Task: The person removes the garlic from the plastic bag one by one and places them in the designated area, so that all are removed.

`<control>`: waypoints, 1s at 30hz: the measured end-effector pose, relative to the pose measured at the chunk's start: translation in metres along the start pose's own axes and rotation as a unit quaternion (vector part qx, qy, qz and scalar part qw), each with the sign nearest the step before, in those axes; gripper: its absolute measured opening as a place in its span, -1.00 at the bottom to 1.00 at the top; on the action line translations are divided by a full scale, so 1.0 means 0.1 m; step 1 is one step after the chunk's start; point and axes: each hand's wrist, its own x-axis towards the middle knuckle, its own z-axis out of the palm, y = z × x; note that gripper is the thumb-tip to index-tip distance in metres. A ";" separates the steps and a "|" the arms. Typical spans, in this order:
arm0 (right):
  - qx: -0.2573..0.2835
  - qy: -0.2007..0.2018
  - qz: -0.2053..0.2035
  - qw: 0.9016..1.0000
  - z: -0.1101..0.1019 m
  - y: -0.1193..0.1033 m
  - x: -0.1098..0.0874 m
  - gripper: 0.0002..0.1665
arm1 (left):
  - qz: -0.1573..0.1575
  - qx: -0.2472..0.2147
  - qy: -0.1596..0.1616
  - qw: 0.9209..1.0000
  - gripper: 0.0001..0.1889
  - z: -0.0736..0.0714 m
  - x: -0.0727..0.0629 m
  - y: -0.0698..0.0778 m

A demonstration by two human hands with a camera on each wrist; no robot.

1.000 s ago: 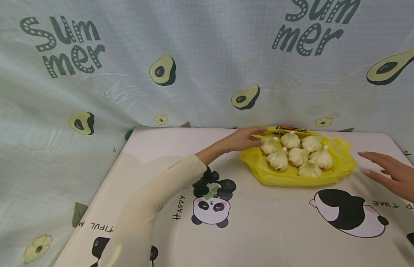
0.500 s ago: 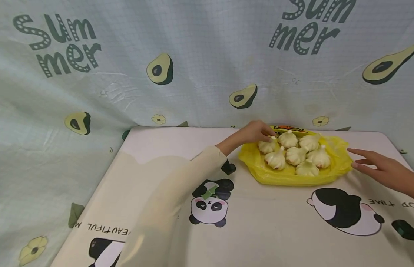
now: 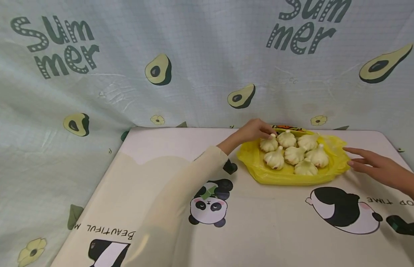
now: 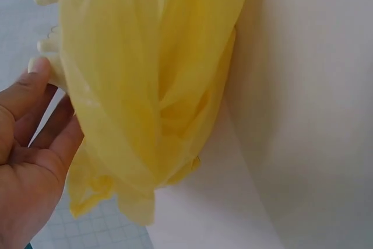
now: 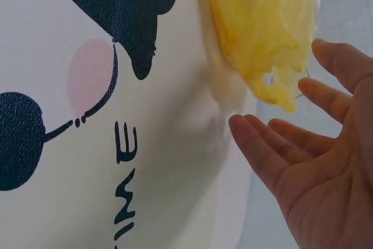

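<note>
Several white garlic bulbs [image 3: 294, 155] lie on a yellow plastic bag [image 3: 280, 179] that is spread like a shallow tray at the back right of the table. My left hand [image 3: 255, 130] reaches over the bag's left end and pinches the leftmost garlic bulb [image 3: 268, 145] near its stem. In the left wrist view the thumb lies against that bulb's pale stem [image 4: 56, 74], and the yellow plastic hides most of the bulb. On the other side, my right hand [image 3: 381, 167] is held with its fingers extended, fingertips right at the bag's right edge, holding nothing.
A pale tablecloth [image 3: 253, 226] with printed pandas and lettering covers the table. Behind it hangs a light curtain [image 3: 200, 66] with avocado prints, close to the bag's far side. Orange and black print [image 3: 288, 128] shows at the bag's back edge.
My left hand has moved right and closed its fingers on the leftmost garlic bulb, which has shifted slightly. My right hand has come left to the bag's edge. The head view has turned a little.
</note>
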 end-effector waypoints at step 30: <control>0.041 0.035 -0.073 0.996 0.14 0.08 0.28 0.02 | -0.007 -0.026 -0.007 1.000 -0.72 0.00 0.02 -0.06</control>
